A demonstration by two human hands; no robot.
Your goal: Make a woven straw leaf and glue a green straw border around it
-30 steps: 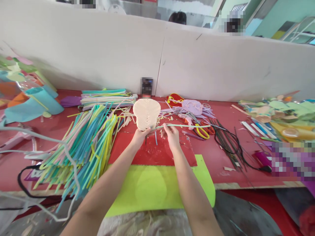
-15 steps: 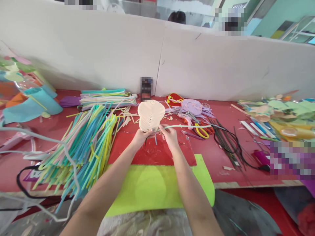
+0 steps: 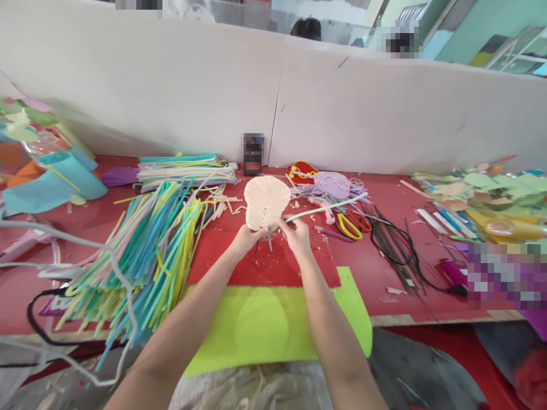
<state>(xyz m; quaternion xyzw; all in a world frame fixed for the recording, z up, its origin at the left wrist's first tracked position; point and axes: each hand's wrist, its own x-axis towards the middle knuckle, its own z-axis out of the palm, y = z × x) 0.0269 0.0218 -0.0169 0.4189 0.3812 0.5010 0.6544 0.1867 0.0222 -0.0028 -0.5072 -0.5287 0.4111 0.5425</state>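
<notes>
1. Left hand [image 3: 247,239]: closed on the lower end of the cream piece, fingers at its base.
2. Cream piece [image 3: 267,199]: ribbed, lobed outline, wider at the top; held up above the desk [image 3: 380,299], between the panel and the person.
3. Right hand [image 3: 296,234]: thumb and finger pinching the pale green strip near its left end, just beside the base of the cream piece.
4. Pale green strip [image 3: 329,207]: slender, slanting up to the right, free end over the scissors area.
5. Red board [image 3: 273,273]: flat, below both hands.
6. Yellow-green sheet [image 3: 265,330]: nearer the person, adjoining the red board, overhanging the desk edge.
7. Loose strips [image 3: 141,250]: large heap, blue, green, pink and yellow, left of the hands.
8. Stacked strips [image 3: 179,171]: lying crosswise behind the heap.
9. Lilac piece [image 3: 332,185]: rounded, right of the cream piece, on lilac strips.
10. Yellow-handled scissors [image 3: 350,228]: right of the right hand.
11. Dark rods [image 3: 393,245]: thin, bunched, farther right, a black cable looped across them.
12. White panel [image 3: 192,85]: upright along the rear.
</notes>
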